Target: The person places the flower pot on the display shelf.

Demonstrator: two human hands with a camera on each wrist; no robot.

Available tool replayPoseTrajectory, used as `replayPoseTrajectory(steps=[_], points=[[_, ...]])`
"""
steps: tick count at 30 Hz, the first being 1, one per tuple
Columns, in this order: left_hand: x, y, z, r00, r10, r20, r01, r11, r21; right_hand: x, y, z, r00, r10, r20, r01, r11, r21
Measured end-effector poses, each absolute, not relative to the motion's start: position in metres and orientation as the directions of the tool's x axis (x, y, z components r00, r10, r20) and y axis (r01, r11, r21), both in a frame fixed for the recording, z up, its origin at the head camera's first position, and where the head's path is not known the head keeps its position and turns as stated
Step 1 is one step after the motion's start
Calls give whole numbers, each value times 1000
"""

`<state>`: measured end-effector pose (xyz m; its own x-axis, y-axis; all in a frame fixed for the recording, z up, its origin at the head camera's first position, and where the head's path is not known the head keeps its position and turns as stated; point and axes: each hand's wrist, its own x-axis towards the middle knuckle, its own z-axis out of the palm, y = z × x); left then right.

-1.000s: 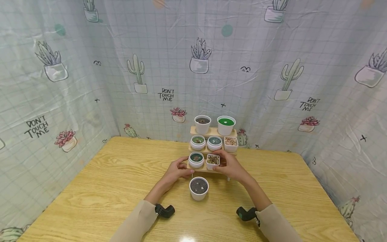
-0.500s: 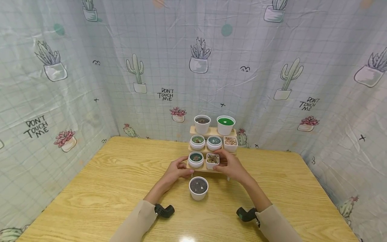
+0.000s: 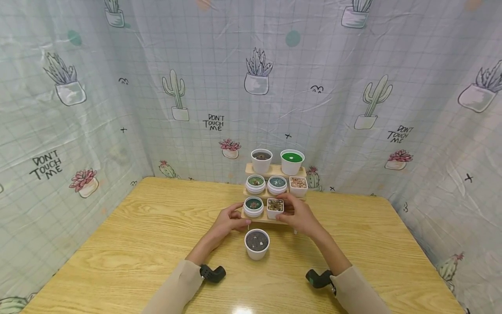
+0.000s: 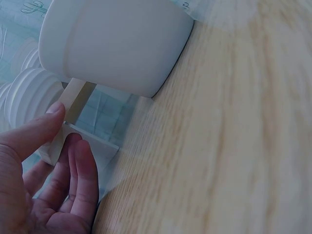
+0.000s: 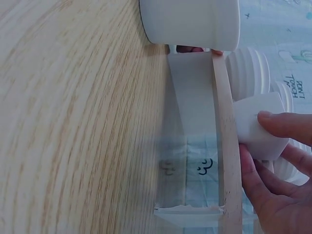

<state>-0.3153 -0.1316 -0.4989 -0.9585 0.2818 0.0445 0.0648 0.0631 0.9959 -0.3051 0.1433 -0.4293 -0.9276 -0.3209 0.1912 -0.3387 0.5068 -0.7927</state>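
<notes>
A small tiered wooden plant stand (image 3: 276, 168) with white legs bears several white pots. At its lowest step, my right hand (image 3: 300, 214) holds a square white pot (image 3: 275, 209) filled with pebbles, thumb at the front and fingers at the side. In the right wrist view the square pot (image 5: 261, 124) stands at the step's wooden board (image 5: 226, 122). My left hand (image 3: 226, 221) grips the left end of that same step; in the left wrist view its thumb (image 4: 53, 114) presses the board's edge. Beside it sits a round ribbed pot (image 3: 253, 206) with a dark green top.
A round white pot (image 3: 256, 245) with dark soil stands on the table in front of the stand. Higher steps carry more pots, among them a green-topped one (image 3: 292, 161) and a pebble-filled square one (image 3: 298, 185). A patterned curtain (image 3: 196, 87) hangs behind the table (image 3: 117, 244).
</notes>
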Motion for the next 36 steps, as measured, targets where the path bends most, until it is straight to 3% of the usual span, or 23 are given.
replayPoseTrajectory(steps=[27, 36], points=[[-319, -130, -501, -957, 287, 44, 65, 67, 996, -301, 147, -427, -932, -315, 181, -329, 519, -789], [-317, -131, -500, -961, 273, 51, 70, 60, 996, -293, 158, -424, -905, -377, 195, -376, 498, -782]])
